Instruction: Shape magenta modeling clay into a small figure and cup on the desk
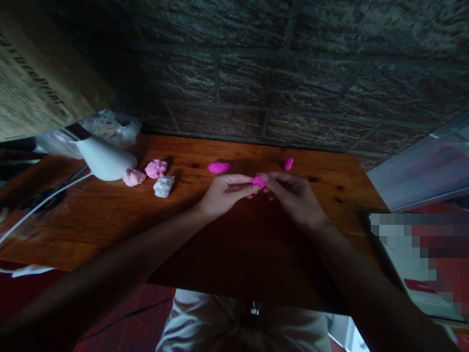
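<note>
Between my two hands is a small lump of bright pink modelling clay [258,182]. My left hand [225,194] pinches it from the left with thumb and fingers, and a ring shows on one finger. From the right, the thumb and fingers of my right hand [293,195] close on the same lump. Behind my left hand lies a longer bright pink clay piece [219,167]. A smaller bright pink piece [288,164] rests on the table beyond my right hand. The fingertips' far sides are hidden.
On the wooden table [110,220], a pink lump [156,168], a paler pink lump [134,177] and a white lump [163,186] sit beside a white lamp base [108,159] with a cable. A brick-patterned wall [238,73] stands behind. Clear plastic bags [113,127] lie back left.
</note>
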